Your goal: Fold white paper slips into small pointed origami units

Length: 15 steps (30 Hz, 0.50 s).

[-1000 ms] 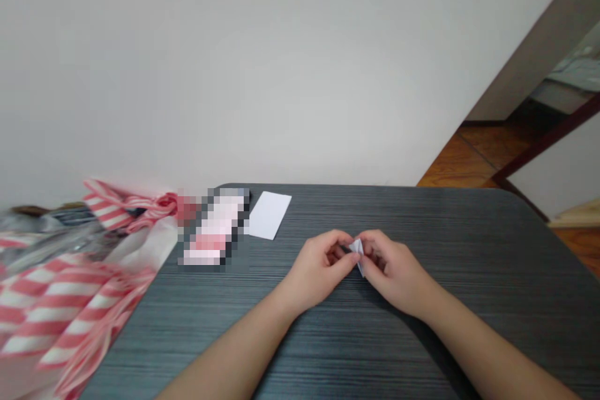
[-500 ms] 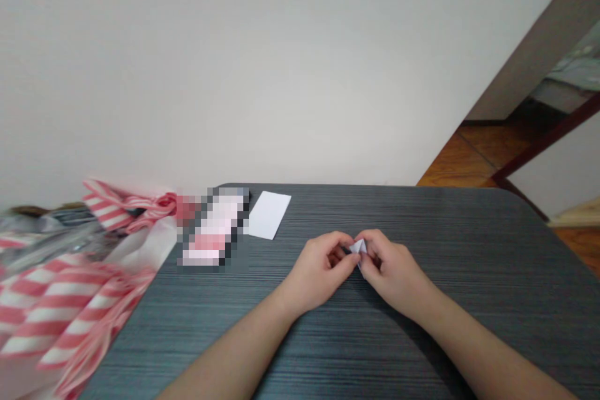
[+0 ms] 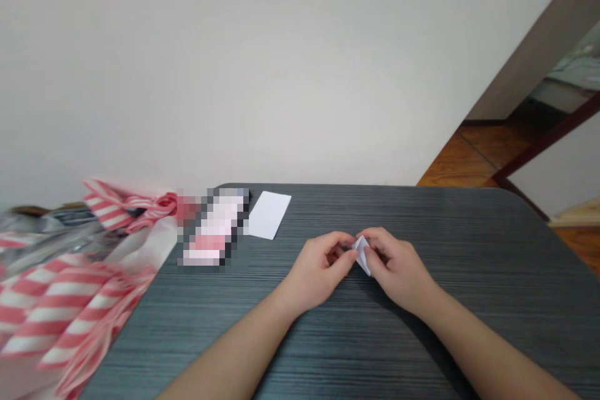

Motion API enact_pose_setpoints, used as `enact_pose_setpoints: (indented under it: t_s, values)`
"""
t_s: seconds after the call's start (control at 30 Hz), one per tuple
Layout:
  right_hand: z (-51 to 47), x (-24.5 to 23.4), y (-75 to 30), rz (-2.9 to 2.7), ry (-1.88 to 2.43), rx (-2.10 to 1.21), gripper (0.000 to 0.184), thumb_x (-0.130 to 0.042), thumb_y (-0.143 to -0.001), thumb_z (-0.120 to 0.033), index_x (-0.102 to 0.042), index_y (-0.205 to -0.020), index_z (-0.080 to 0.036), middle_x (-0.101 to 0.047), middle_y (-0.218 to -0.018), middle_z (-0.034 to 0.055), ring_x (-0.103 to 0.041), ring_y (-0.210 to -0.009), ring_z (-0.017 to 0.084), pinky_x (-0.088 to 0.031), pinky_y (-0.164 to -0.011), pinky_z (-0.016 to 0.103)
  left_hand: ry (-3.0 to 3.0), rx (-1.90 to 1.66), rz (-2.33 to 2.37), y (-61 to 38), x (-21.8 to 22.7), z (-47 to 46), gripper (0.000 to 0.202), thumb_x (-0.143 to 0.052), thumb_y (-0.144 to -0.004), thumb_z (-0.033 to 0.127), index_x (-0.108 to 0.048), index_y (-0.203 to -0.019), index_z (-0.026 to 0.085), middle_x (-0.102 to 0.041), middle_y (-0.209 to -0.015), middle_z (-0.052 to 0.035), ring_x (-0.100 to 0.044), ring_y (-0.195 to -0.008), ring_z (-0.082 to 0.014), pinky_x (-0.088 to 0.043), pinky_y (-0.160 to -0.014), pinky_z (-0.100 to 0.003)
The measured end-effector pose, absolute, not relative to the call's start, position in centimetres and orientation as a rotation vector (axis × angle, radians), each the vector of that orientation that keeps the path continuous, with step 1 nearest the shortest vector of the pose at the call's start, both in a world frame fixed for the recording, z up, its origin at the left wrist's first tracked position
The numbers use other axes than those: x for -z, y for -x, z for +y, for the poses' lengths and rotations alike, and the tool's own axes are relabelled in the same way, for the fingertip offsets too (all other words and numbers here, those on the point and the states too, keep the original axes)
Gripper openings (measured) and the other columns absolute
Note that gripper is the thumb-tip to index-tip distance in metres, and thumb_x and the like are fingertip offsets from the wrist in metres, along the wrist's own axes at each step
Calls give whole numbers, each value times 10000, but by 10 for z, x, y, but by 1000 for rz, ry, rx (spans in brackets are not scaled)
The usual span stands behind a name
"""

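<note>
Left hand and right hand pinch small folded white paper together.

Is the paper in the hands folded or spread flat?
Folded. The small white paper shows as a narrow creased wedge pinched between the left hand and right hand.

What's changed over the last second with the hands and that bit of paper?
The small folded white paper piece has turned slightly between the fingertips, its lower point now slanting toward the right hand. Nothing was grasped or released: the left hand still pinches it too. The dark grey table, white rectangular card and red-and-white striped bag stayed put.
</note>
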State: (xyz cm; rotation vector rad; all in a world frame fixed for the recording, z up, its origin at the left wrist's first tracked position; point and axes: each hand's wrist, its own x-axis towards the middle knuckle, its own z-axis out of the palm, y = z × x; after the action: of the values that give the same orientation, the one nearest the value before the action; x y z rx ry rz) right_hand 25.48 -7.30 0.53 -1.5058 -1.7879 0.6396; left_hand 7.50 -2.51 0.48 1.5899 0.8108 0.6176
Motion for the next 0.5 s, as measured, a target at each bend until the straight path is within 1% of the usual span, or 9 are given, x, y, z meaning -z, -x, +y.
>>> enact_pose_setpoints:
  t_s: [0.13,0.3,0.4,0.5]
  values:
    - [-73,-7,-255,-1764,1500,-653,183,-511,-894,-152,-636,-1007,-222,-629,-664,-17,-578,-559,142,-409,-551,248,-1502,-654,800,-75,-8,-27,260,-565,-918,345,-650,-1053,140,-670,-843,-56,-629,-729,-156,-537,-652,-259]
    - [-74,-2,-256,-1675,1466,-727,181,-519,-927,-211,-650,-1052,-224,-663,-690,-5,-621,-580,152,-453,-568,256,-1443,-704,828,-77,-8,-26,273,-561,-918,326,-605,-1110,136,-657,-859,-55,-621,-694,-143,-542,-617,-255]
    - [-74,-1,-255,-1645,1448,-756,187,-520,-935,-228,-647,-1073,-225,-663,-673,-11,-629,-574,149,-464,-572,254,-1476,-703,818,-76,-5,-26,280,-526,-943,351,-592,-1110,136,-637,-809,-39,-609,-663,-140,-534,-611,-261]
    - [-74,-2,-255,-1653,1450,-761,189,-524,-935,-232,-644,-1080,-221,-650,-640,-24,-613,-560,142,-450,-551,243,-1530,-674,799,-75,-4,-26,293,-498,-961,358,-596,-1125,136,-629,-775,-29,-601,-650,-138,-521,-618,-260]
